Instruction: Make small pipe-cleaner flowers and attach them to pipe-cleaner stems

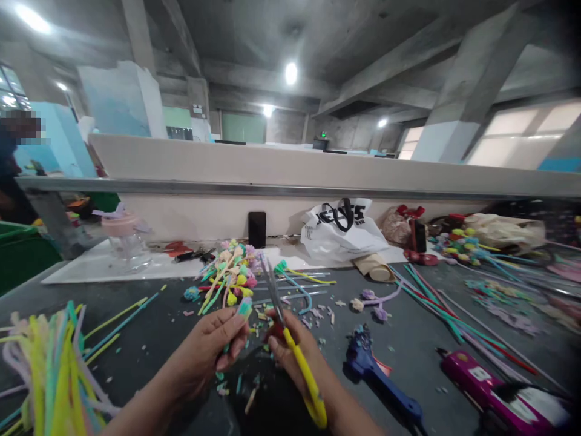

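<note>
My left hand (pixel 222 340) pinches a small tuft of mint-green and pale fuzzy chenille stem (pixel 245 307) between thumb and fingers. In my right hand (pixel 295 346) is a pair of scissors (pixel 294 350) with yellow handles, its blades pointing up and away from me. The two hands are close together but apart, above scattered fuzzy clippings (pixel 261 327). Just beyond them lies a pile of small chenille flowers (pixel 233 272) in several colours. A bent blue stem with a green tip (pixel 299 286) rests to the right of that pile.
Bundled chenille stems (pixel 54 369) fill the left front. On the right lie a blue glue gun (pixel 379 378), a magenta tool (pixel 481 378) and long stems (pixel 454 309). A phone (pixel 256 230), a white bag (pixel 340 227) and a clear jar (pixel 127 242) stand along the back. A person (pixel 13 163) is at far left.
</note>
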`<state>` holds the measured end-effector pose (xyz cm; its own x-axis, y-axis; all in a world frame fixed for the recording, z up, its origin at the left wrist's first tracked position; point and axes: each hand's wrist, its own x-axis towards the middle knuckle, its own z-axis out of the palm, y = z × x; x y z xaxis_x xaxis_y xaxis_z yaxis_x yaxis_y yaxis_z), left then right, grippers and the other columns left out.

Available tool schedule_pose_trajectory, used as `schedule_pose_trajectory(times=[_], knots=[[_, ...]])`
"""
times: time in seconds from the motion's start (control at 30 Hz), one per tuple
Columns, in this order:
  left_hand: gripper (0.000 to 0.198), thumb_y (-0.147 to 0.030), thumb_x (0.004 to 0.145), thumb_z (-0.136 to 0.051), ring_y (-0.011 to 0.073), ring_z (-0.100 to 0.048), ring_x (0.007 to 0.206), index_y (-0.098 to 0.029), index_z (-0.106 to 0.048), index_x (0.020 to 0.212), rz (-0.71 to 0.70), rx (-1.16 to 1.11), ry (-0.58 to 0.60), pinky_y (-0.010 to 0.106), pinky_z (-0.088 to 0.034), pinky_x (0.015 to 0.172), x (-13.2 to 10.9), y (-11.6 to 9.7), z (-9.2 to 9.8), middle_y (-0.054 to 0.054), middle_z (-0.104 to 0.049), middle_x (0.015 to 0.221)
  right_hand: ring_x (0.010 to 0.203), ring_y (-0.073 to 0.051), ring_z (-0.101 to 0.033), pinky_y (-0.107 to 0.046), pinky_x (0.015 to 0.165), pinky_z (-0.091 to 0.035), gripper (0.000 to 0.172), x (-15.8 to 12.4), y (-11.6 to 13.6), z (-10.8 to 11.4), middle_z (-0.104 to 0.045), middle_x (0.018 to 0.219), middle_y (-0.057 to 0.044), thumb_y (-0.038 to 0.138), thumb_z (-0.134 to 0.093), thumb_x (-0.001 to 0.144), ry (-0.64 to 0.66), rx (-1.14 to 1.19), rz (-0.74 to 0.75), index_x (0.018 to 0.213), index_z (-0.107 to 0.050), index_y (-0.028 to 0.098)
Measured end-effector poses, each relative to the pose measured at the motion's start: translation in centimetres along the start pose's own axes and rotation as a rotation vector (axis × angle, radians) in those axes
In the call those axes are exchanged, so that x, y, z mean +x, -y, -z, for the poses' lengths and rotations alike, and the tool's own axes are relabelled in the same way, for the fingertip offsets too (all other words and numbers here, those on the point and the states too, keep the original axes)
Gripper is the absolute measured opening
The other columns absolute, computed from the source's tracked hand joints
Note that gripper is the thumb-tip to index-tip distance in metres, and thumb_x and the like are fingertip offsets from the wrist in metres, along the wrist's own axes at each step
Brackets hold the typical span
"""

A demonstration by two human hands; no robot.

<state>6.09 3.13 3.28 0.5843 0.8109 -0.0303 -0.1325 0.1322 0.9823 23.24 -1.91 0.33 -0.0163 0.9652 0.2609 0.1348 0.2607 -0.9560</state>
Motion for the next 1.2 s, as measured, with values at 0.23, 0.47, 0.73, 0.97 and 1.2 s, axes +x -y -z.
schedule_pose_trajectory(times=[0.23, 0.47, 0.73, 0.97, 1.2], knots=[[0.031, -0.041, 0.086, -0.045, 0.0011, -0.027, 0.032, -0.013, -0.056, 0.076, 0.253, -0.273, 0.370, 0.014, -0.020, 0.034, -0.9, 1.3, -0.4, -0.003, -0.046, 0.049, 0.068, -0.014, -0.055, -0.026, 0.058, -0.043, 0.055, -1.1, 1.4, -0.1, -0.056, 0.094, -0.005, 0.037, -0.066, 0.072, 0.089, 0.494, 0.063, 0.117, -0.038, 0.024], [0.039, -0.043, 0.088, -0.041, 0.0009, -0.030, 0.029, -0.009, -0.059, 0.078, 0.369, -0.222, 0.403, 0.013, -0.023, 0.030, -1.0, 2.6, -0.8, -0.001, -0.049, 0.048, 0.059, -0.010, -0.058, -0.025, 0.054, -0.044, 0.050, -1.2, 0.9, -0.1, -0.056, 0.097, -0.004, 0.029, -0.067, 0.074, 0.160, 0.538, -0.001, 0.115, -0.038, 0.026], [0.037, -0.050, 0.081, -0.048, 0.0088, -0.052, 0.038, -0.014, -0.053, 0.075, 0.269, 0.103, 0.248, 0.014, -0.034, 0.031, 0.1, 2.9, -0.9, 0.002, -0.060, 0.056, 0.059, -0.009, -0.051, -0.021, 0.051, -0.042, 0.047, -0.1, 0.1, 0.2, -0.052, 0.082, 0.002, 0.029, -0.068, 0.071, -0.061, 0.304, -0.023, 0.111, -0.045, 0.025], [0.039, -0.052, 0.079, -0.050, 0.0026, -0.039, 0.032, -0.013, -0.054, 0.076, 0.311, 0.073, 0.252, 0.012, -0.023, 0.029, 0.1, 2.3, -1.4, -0.001, -0.057, 0.054, 0.054, -0.007, -0.047, -0.019, 0.047, -0.039, 0.049, -0.2, 0.0, -0.2, -0.050, 0.079, 0.003, 0.030, -0.070, 0.068, 0.005, 0.364, 0.000, 0.110, -0.045, 0.025], [0.037, -0.049, 0.080, -0.050, 0.0008, -0.029, 0.031, -0.013, -0.052, 0.073, 0.338, -0.020, 0.264, 0.014, -0.016, 0.032, -0.3, 2.4, -1.3, -0.005, -0.047, 0.048, 0.058, -0.008, -0.051, -0.021, 0.050, -0.040, 0.048, -0.5, 0.6, -0.4, -0.052, 0.080, 0.001, 0.034, -0.069, 0.070, -0.005, 0.324, 0.010, 0.110, -0.045, 0.024]])
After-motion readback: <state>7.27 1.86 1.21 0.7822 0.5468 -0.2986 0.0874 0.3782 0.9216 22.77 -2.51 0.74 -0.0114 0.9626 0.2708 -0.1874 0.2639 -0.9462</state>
